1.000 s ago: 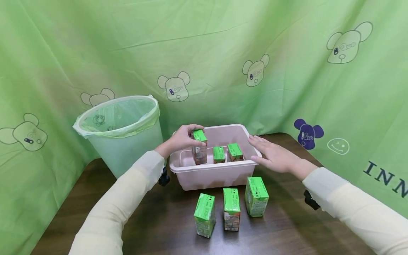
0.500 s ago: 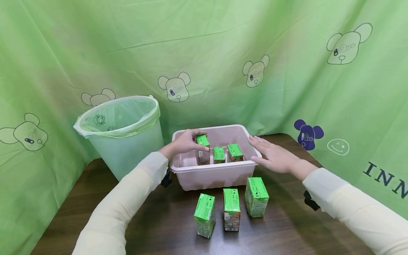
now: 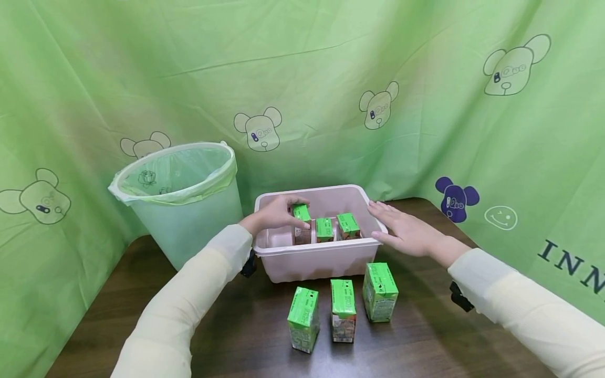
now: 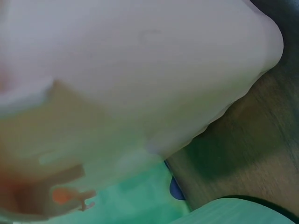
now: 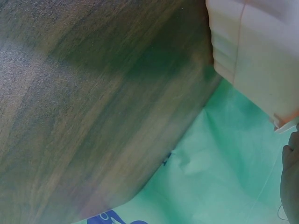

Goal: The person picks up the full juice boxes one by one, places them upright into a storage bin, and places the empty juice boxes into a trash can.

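Note:
In the head view a pink plastic bin (image 3: 321, 264) stands on the table. My left hand (image 3: 273, 215) reaches over its left part and grips a green-topped drink carton (image 3: 301, 212) between thumb and fingers, low inside the bin. Two similar cartons, the middle one (image 3: 324, 230) and the right one (image 3: 348, 226), stand inside beside it. With fingers straight, my right hand (image 3: 405, 230) rests against the bin's right rim; its fingers show at the edge of the right wrist view (image 5: 290, 172). The bin's wall (image 4: 140, 60) fills most of the left wrist view, hiding the carton there.
Three more cartons stand upright in front of the bin: a left one (image 3: 303, 319), a middle one (image 3: 343, 311) and a right one (image 3: 380, 292). A tall lined waste bin (image 3: 194, 226) stands at the left. A green curtain (image 3: 312, 63) hangs behind the dark wooden table (image 3: 425, 325).
My left hand has moved slightly right and down, lowering its carton deeper into the pink bin, close to the middle carton. My right hand has stayed at the rim.

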